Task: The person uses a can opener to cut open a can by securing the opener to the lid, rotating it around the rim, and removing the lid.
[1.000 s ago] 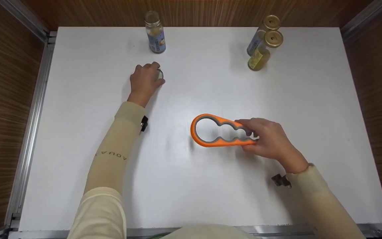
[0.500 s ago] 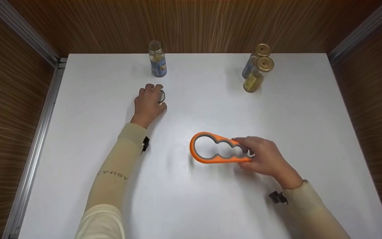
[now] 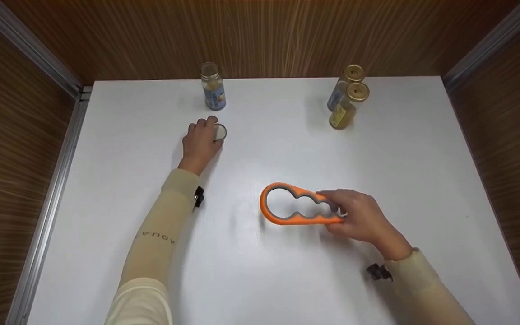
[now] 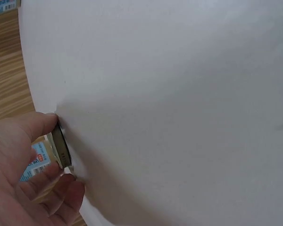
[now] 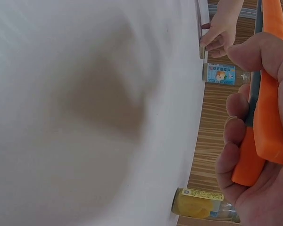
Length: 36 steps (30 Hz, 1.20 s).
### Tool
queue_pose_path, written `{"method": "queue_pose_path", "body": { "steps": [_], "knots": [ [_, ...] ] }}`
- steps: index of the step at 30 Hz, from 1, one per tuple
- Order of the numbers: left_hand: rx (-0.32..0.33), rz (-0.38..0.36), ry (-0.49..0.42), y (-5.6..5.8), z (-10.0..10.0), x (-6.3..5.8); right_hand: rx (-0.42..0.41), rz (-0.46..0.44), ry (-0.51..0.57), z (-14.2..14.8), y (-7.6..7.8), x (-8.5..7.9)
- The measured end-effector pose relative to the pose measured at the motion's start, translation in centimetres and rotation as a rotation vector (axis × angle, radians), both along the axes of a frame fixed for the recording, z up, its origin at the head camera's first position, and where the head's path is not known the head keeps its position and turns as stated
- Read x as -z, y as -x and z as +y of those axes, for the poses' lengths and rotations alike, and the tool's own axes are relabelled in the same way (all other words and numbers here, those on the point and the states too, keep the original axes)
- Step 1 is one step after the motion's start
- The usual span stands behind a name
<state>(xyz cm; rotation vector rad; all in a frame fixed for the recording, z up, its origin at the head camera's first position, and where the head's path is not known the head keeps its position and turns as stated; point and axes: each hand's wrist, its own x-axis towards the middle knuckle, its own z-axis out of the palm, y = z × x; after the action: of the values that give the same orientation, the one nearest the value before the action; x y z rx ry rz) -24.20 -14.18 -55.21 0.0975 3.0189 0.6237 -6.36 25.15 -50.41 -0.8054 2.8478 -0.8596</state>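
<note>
My left hand [image 3: 199,142] is low over the far left part of the white table [image 3: 260,280]. Its thumb and fingertips are at opposite edges of a round jar lid [image 3: 220,132], whose pale inner face looks up. In the left wrist view the lid [image 4: 61,147] shows side-on between thumb and fingers. Just beyond it stands an uncovered glass jar [image 3: 215,96] with a blue label. My right hand [image 3: 357,214] grips the handle ends of an orange and grey jar opener [image 3: 266,214], held over the table's middle with its large ring pointing left.
Two jars with gold lids stand at the back right: a yellow-labelled jar [image 3: 343,115] in front, a blue-labelled jar [image 3: 335,98] close behind. Wood-grain panels [image 3: 260,36] enclose the table at the back and sides.
The head view has tilted up, so everything sits lower in it. My left hand has drawn slightly left, and more of the lid shows. The right hand keeps holding the jar opener.
</note>
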Motion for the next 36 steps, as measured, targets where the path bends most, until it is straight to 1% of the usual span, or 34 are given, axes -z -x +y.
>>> {"method": "queue_pose_path", "body": {
  "steps": [5, 12, 16, 23, 30, 36],
  "knots": [
    [0.007, 0.014, -0.026, 0.2, 0.1, 0.0, -0.003, -0.002, -0.004, 0.1, 0.1, 0.0],
    [0.002, 0.027, -0.015, 0.4, 0.2, 0.0, 0.011, -0.002, 0.007, 0.2, 0.1, 0.2],
    [0.006, 0.021, -0.017, 0.5, 0.3, 0.1, 0.009, 0.005, 0.002, 0.3, 0.1, 0.4],
    [-0.001, 0.01, -0.017, 0.5, 0.0, 0.4, 0.003, -0.017, 0.009, 0.0, 0.2, 0.8],
    [-0.009, 0.008, -0.024, 0.4, -0.2, 0.4, -0.008, -0.001, 0.005, -0.2, 0.3, 1.0],
    [-0.02, 0.013, -0.026, 0.4, -0.1, 0.3, -0.011, -0.008, 0.01, -0.2, 0.4, 1.0]
  ]
}}
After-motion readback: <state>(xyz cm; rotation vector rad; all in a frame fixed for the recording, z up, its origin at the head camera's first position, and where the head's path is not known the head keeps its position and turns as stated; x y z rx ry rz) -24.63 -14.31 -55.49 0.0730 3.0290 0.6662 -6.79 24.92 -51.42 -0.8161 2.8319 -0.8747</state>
